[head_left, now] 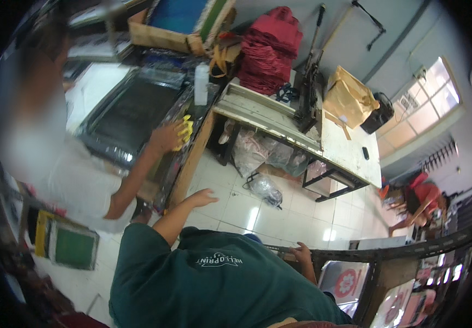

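My left hand (201, 198) hangs over the tiled floor in front of my green shirt (192, 279). It holds nothing, and its fingers stretch away from my body. On my other side, my right hand (302, 255) is beside a dark slotted metal rail (389, 255), fingers apart and nothing seen in them. I cannot tell whether it touches the rail. To my left, a co-worker's hand (166, 136) presses a yellow cloth (183, 133) near the edge of a printing table. A black-framed screen (132, 112) lies on that table beside a white bottle (201, 85).
A white workbench (356, 150) ahead carries a stack of maroon bags (270, 49), a metal lever press (309, 90) and a golden-brown bag (350, 95). Plastic bags (263, 188) sit beneath and beside it. A green screen frame (73, 246) stands lower left. Another person (424, 201) bends far right.
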The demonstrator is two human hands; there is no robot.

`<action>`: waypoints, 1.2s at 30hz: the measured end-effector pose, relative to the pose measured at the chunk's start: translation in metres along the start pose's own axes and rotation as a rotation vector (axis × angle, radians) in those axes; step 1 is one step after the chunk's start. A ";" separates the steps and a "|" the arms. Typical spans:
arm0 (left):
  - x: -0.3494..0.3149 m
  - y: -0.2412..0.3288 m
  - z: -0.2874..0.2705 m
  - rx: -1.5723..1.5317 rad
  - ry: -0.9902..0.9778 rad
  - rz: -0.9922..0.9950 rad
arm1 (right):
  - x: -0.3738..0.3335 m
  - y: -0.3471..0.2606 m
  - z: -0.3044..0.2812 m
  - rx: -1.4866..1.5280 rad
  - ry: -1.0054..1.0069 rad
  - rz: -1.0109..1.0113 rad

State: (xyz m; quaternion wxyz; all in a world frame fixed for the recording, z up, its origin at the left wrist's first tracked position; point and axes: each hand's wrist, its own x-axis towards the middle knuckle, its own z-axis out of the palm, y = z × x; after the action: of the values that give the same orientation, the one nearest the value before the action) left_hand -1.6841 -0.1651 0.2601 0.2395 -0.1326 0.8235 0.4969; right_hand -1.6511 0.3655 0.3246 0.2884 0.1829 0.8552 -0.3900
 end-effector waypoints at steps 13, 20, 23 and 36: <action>0.162 0.280 -0.075 0.101 0.232 0.476 | 0.229 -0.356 -0.079 -0.365 0.612 -1.011; 0.251 0.427 -0.206 0.501 0.762 0.704 | 0.302 -0.674 -0.103 -0.471 0.876 -1.462; 0.313 0.485 -0.250 0.631 0.865 0.747 | 0.346 -0.756 -0.089 -0.703 0.992 -1.536; 0.443 0.448 -0.267 0.716 0.725 0.684 | 0.408 -0.886 -0.109 -1.339 0.554 -1.181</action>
State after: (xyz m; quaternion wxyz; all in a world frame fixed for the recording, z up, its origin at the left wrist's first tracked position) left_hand -2.3352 -0.1807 0.4694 -0.1994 0.0674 0.9642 0.1615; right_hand -2.4789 -0.0719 0.6199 -0.1254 -0.3989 0.8945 0.1580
